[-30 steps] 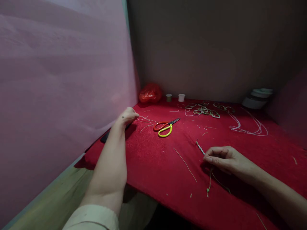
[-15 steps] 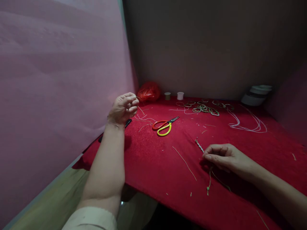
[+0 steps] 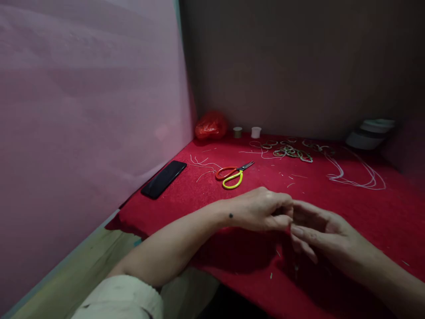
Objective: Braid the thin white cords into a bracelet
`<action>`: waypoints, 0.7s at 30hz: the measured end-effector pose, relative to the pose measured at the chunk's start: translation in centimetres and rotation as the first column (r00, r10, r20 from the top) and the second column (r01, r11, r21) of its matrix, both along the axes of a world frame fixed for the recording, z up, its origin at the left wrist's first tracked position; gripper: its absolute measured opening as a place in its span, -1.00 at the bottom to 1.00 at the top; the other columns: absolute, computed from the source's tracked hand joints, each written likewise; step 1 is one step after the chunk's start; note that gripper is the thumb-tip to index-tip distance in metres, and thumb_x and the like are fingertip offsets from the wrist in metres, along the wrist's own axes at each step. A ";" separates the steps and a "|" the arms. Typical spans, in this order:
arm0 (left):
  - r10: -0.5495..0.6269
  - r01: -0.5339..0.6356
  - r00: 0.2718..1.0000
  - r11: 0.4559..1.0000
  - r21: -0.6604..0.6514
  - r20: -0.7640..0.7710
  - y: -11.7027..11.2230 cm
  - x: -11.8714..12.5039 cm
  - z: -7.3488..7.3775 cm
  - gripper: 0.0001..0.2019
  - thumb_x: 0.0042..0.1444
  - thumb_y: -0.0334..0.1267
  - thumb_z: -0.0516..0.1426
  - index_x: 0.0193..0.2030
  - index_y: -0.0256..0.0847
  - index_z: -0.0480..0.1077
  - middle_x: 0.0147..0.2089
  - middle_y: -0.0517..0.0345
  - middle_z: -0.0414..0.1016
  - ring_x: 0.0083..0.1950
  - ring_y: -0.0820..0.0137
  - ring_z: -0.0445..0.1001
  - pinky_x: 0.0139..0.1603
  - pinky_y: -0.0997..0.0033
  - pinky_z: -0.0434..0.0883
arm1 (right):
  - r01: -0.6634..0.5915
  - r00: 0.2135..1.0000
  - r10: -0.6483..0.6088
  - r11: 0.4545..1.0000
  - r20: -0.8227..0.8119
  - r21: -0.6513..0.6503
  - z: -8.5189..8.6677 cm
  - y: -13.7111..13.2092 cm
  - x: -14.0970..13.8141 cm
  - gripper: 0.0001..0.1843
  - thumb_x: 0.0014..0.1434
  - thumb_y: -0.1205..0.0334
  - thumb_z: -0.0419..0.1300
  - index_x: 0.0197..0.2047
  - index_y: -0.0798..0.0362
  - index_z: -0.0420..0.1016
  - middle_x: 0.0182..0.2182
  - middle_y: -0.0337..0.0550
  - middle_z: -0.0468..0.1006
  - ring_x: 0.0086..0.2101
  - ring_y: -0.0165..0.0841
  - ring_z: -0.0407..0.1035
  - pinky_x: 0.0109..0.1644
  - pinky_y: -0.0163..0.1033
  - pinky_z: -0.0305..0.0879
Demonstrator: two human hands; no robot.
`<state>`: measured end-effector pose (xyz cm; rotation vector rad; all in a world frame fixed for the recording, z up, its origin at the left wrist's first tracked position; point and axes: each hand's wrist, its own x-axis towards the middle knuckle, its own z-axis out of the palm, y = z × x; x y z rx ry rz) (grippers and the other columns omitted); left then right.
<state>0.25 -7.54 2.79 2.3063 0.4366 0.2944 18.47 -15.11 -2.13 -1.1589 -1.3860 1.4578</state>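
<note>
My left hand [image 3: 270, 210] is closed in a pinch, its fingertips meeting those of my right hand [image 3: 320, 228] above the front of the red cloth. Thumb and fingers of my right hand are closed around a thin braided cord [image 3: 296, 267], mostly hidden; only a dim end dangles below. What my left fingers pinch is hidden. Beyond my left hand lie scissors [image 3: 236, 175] with one red and one yellow handle loop, blades pointing to the back right.
A black phone [image 3: 164, 179] lies at the left edge of the red cloth [image 3: 186, 217]. Loose white threads [image 3: 202, 164], knotted cord loops [image 3: 292, 152], two spools [image 3: 256, 132], a red plastic bag [image 3: 211, 126] and a white container [image 3: 370, 134] are farther back. A pink wall [image 3: 99, 110] rises on the left.
My left hand has come from the back left, where it held a thin strand, down to my right hand. The phone is now uncovered. The view has shifted slightly.
</note>
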 end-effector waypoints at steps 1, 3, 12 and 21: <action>-0.003 0.003 1.000 0.999 0.046 -0.010 0.1 0.0 0.0 -0.96 0.11 -0.38 0.06 -0.35 -0.26 0.31 -0.52 0.32 0.24 -0.51 0.60 0.19 -0.45 0.56 0.16 | -0.020 1.000 0.020 0.996 0.001 -0.084 -0.1 0.0 0.0 -0.56 0.11 -0.03 0.26 -0.01 0.02 0.41 -0.54 -0.22 0.46 -0.63 -0.48 0.29 -0.65 -0.42 0.15; 0.005 0.000 0.999 0.994 0.108 -0.045 1.2 -0.8 0.4 -0.94 0.12 -0.38 0.07 -0.34 -0.27 0.35 -0.49 0.29 0.30 -0.48 0.59 0.23 -0.41 0.56 0.18 | -0.007 1.000 0.003 0.976 -0.016 -0.217 -0.1 0.1 0.1 -0.61 0.11 -0.10 0.24 -0.22 0.07 0.44 -0.65 -0.29 0.37 -0.73 -0.56 0.16 -0.71 -0.47 0.00; 0.761 -0.662 0.616 0.641 0.389 -0.204 13.4 -11.5 -0.2 -0.88 -0.17 -0.44 0.20 -0.41 -0.26 0.52 -0.43 0.11 0.49 -0.36 0.41 0.39 -0.33 0.45 0.22 | 0.121 0.991 -0.132 0.963 -0.031 -0.242 -0.6 1.3 1.0 -0.61 0.00 -0.08 0.33 -0.39 0.09 0.41 -0.73 -0.37 0.27 -0.75 -0.61 0.05 -0.71 -0.48 -0.14; 0.782 -0.739 0.608 0.620 0.264 -0.134 14.9 -11.2 -2.8 -0.79 -0.18 -0.46 0.19 -0.72 -0.25 0.29 -0.70 0.29 0.19 -0.55 0.51 0.19 -0.44 0.45 0.12 | 0.131 0.991 -0.132 0.974 0.007 -0.184 -0.6 1.3 1.1 -0.60 -0.02 -0.10 0.33 -0.41 0.09 0.41 -0.74 -0.36 0.26 -0.74 -0.59 0.05 -0.71 -0.46 -0.14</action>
